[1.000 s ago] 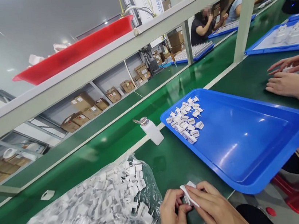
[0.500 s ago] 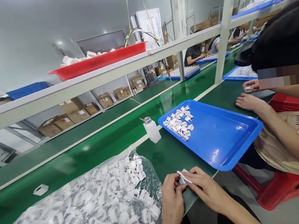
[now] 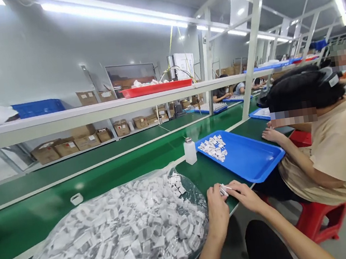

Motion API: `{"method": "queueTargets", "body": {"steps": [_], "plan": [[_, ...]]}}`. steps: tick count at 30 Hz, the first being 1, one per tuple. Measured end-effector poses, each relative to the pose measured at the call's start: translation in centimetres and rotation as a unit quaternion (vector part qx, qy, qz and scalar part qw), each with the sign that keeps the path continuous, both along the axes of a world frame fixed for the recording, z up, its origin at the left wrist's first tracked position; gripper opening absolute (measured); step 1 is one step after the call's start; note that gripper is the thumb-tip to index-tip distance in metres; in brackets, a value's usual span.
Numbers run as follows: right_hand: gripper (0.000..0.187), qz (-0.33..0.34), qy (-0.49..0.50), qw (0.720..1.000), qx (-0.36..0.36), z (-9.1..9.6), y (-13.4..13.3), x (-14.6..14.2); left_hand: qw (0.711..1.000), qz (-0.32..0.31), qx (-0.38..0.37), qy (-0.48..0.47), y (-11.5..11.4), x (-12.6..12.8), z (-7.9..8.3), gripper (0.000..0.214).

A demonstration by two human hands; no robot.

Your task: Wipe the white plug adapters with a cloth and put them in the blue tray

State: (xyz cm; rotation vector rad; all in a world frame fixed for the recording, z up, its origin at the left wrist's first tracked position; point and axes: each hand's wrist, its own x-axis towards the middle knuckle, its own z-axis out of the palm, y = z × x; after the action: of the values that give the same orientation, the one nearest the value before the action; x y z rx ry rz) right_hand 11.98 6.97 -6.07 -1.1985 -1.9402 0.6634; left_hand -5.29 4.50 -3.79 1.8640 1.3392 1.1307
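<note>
My left hand [image 3: 218, 210] and my right hand [image 3: 245, 197] meet at the bench edge, both pinching a small white plastic part [image 3: 223, 190]. Its exact shape is mostly hidden by my fingers. To the left of my hands lies a bulging transparent plastic bag [image 3: 111, 239] packed with several white plastic parts, its edge touching my left wrist. Ahead of my hands sits a blue plastic tray [image 3: 259, 165] holding a heap of small white pronged parts [image 3: 213, 148].
A white dispensing bottle [image 3: 190, 152] stands beside the tray on the green conveyor bench [image 3: 41, 223]. A loose white part [image 3: 76, 198] lies left of the bag. A co-worker [image 3: 322, 148] sits on a red stool at right, with more workers, trays and cartons beyond.
My view has tilted level and risen, showing more of the room and the co-worker. My hands stay together on the white part, which is held closer to the bench edge.
</note>
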Motion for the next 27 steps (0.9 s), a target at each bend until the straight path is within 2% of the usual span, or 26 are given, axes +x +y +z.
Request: {"method": "queueTargets", "body": {"steps": [8,17,23,27], "plan": [[0.034,-0.001,-0.014,1.0,0.005,-0.2,-0.1,-0.4,1.0,0.001,0.011,-0.016,-0.5,-0.4,-0.7,0.038],[0.034,-0.02,0.037,0.999,-0.009,-0.8,0.0,-0.4,0.999,-0.016,0.041,0.005,-0.3,-0.3,-1.5,0.033],[0.029,-0.116,0.136,0.983,-0.027,-2.3,-0.8,-0.6,0.998,-0.007,0.019,-0.056,0.5,0.0,-1.5,0.026],[0.036,-0.176,0.256,0.95,-0.037,-1.5,-2.4,-2.1,0.988,0.009,0.001,-0.155,0.6,-0.1,-0.6,0.024]]}}
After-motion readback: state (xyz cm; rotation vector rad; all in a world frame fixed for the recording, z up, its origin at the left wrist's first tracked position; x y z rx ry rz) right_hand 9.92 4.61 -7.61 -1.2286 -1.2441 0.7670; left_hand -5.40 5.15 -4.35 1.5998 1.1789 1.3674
